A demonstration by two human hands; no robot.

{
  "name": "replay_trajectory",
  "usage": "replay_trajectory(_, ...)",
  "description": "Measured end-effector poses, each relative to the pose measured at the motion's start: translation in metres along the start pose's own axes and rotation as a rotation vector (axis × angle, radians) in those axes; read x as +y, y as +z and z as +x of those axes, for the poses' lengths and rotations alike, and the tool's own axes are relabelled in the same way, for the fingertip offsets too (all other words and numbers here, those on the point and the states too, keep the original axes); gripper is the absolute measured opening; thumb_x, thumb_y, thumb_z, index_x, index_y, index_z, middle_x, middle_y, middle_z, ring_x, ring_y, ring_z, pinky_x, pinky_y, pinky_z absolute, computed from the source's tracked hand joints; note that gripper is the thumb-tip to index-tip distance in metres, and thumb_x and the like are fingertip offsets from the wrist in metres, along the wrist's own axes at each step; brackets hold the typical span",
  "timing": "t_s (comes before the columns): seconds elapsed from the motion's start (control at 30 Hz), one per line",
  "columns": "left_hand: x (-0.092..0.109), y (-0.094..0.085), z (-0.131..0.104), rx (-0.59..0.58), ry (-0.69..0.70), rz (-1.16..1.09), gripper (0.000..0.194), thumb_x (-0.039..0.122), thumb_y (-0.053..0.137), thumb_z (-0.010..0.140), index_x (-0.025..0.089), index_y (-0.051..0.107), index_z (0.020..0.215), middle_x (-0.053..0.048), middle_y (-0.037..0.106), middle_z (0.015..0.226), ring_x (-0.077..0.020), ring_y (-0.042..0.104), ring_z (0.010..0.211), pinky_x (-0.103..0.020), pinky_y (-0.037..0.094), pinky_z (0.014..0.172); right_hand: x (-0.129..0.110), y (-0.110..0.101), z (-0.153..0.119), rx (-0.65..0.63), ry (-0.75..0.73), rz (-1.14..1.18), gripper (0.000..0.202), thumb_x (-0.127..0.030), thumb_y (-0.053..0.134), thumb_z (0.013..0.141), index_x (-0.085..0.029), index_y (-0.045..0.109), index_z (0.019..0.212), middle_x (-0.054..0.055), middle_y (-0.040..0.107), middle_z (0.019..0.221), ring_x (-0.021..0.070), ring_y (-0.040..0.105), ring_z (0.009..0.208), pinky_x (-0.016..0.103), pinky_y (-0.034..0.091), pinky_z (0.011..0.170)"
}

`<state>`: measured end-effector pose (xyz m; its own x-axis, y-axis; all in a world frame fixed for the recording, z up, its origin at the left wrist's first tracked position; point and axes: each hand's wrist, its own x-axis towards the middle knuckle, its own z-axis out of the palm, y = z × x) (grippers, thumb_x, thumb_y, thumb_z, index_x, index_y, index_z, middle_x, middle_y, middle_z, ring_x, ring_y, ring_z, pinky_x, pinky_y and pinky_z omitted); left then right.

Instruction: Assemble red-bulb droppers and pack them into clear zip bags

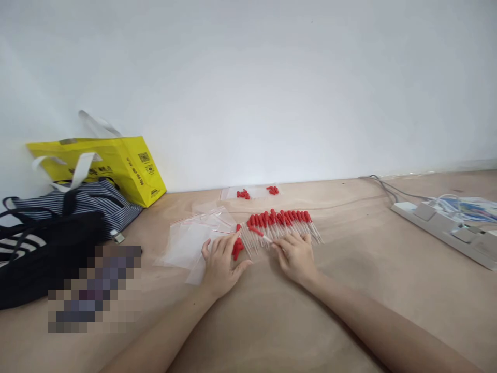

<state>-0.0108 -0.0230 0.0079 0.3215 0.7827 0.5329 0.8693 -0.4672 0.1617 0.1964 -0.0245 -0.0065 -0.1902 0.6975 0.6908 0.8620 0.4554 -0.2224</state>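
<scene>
My right hand [297,256] pinches a dropper [259,233], a thin clear tube with a red rubber bulb pointing up and left. Behind it lies a row of several red-bulbed droppers [277,218], side by side with their tubes toward me. My left hand [223,261] rests with fingers spread, its fingertips next to a small heap of loose red rubber bulbs [237,249]. Between the two hands lie several bare tubes [248,243] without bulbs. Partly under my left hand are clear zip bags [186,241].
Near the wall, another clear bag [256,192] carries two clusters of red bulbs [273,190]. A yellow bag [135,171], a striped bag [104,202] and a black bag [70,248] stand at left, beside a pixelated patch. A white power strip [446,228] with cables lies right.
</scene>
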Motion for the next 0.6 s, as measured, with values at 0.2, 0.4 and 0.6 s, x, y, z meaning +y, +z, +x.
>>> replay_trajectory(0.2, -0.005, 0.005, 0.002, -0.065, -0.144, 0.025, 0.044, 0.031, 0.053, 0.072, 0.021, 0.044, 0.114, -0.008, 0.056, 0.11, -0.0256, 0.045, 0.103, -0.046, 0.02, 0.09, 0.019, 0.014, 0.021, -0.01, 0.422, -0.134, 0.023, -0.022, 0.043, 0.077, -0.018, 0.057, 0.094, 0.003, 0.064, 0.072, 0.0185, 0.051, 0.075, 0.031, 0.019, 0.07)
replay_trajectory(0.4, -0.004, 0.005, 0.001, -0.072, -0.155, 0.036, 0.035, 0.031, 0.055, 0.072, 0.022, 0.05, 0.106, -0.006, 0.057, 0.105, -0.0237, 0.047, 0.099, -0.042, 0.024, 0.086, 0.021, 0.029, 0.035, -0.078, 0.534, -0.229, 0.016, -0.021, 0.045, 0.073, -0.019, 0.058, 0.084, 0.004, 0.063, 0.07, 0.0189, 0.051, 0.072, 0.033, 0.019, 0.07)
replay_trajectory(0.6, -0.007, 0.005, 0.003, -0.067, -0.138, 0.049, 0.029, 0.03, 0.052, 0.075, 0.021, 0.054, 0.102, -0.007, 0.058, 0.092, -0.024, 0.05, 0.09, -0.04, 0.028, 0.077, 0.024, 0.033, 0.034, -0.028, 0.374, -0.224, 0.012, -0.018, 0.046, 0.073, -0.019, 0.058, 0.07, 0.005, 0.063, 0.066, 0.019, 0.05, 0.068, 0.033, 0.019, 0.066)
